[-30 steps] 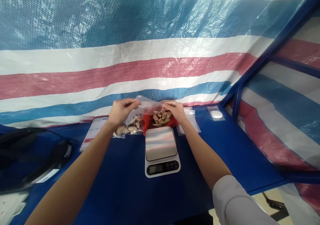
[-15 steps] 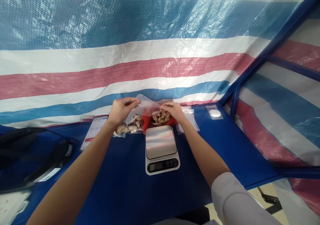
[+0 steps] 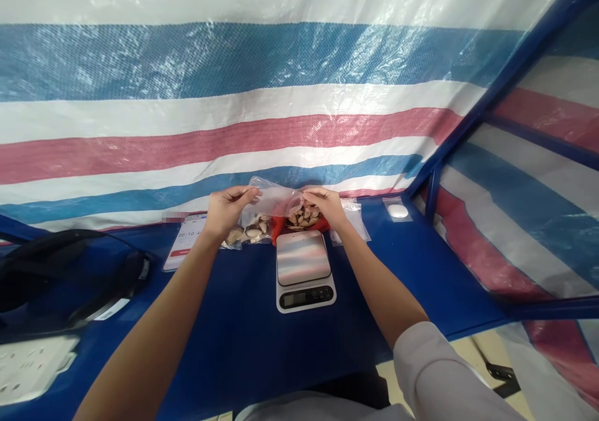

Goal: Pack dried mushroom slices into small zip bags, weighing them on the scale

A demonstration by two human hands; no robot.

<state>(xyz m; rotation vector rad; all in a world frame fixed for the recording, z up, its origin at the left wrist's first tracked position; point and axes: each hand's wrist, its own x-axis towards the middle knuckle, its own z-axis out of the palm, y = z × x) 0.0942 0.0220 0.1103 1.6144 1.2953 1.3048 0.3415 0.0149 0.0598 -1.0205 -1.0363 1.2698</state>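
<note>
Left hand (image 3: 225, 210) pinching left edge of clear bag (image 3: 274, 199), fingers closed on film. Bag hanging stretched between hands, above far end of scale (image 3: 304, 269). Right hand (image 3: 326, 203) pinching right edge, closed likewise. Bag looking light, floppy, slippery; best gripping at rim corners. Contents hard making out through glare; brown pieces (image 3: 304, 216) behind blurring together; fingertips partly hiding.
</note>
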